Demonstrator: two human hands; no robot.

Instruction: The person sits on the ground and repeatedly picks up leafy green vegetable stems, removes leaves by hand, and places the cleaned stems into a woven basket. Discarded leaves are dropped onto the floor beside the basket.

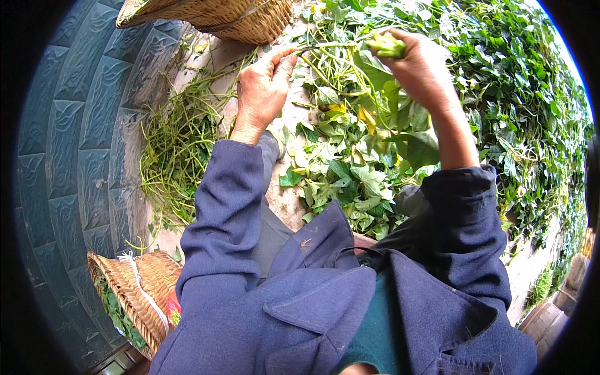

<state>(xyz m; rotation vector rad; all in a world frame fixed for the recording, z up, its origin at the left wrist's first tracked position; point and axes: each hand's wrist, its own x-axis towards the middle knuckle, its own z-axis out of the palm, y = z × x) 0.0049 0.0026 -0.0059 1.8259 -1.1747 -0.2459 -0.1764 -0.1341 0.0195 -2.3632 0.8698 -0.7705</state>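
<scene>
My left hand pinches the end of a thin green vine stem between thumb and forefinger. The stem runs across to my right hand, which is closed around a bundle of pale green leaf stalks. Large green leaves hang below that fist, partly blurred. Under my hands lies a heap of loose leaves, a few of them yellow. Left of my left hand is a tangled pile of mostly bare vine stems on the ground.
A big mass of leafy vines spreads along the right. One woven basket stands at the top; another, holding leaves, leans at lower left with its woven side showing. A dark embossed brick-pattern wall borders the left.
</scene>
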